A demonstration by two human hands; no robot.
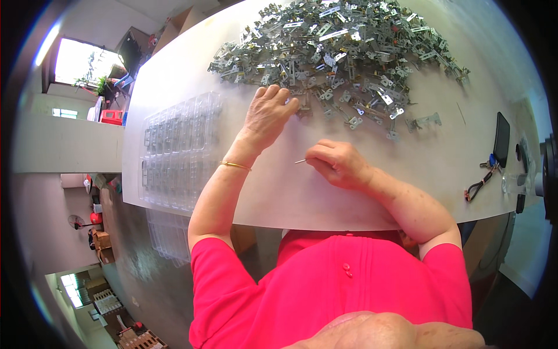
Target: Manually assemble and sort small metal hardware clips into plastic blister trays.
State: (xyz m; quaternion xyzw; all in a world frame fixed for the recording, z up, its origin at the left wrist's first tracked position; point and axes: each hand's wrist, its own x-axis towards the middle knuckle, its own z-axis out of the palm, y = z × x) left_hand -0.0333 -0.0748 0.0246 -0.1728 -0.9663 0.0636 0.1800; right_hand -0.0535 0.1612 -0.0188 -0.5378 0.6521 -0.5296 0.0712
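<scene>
My left hand (267, 118) is at the near edge of a large heap of small metal brackets (343, 55). Its fingers are curled, and the fingertips are hidden behind the knuckles; whatever they grip does not show clearly. Closer to me, my right hand (340, 164) is closed in a pinch. A thin metal rod (300, 161) sticks out of it to the left, its other end covered by the fingers. The rod is apart from the heap and from my left hand.
Clear plastic compartment trays (180, 131) lie on the left of the white table (273, 203), some overhanging its near edge. A black phone (500, 139) and keys on a black strap (479, 185) lie at the right. A loose bracket (424, 121) sits right of the heap.
</scene>
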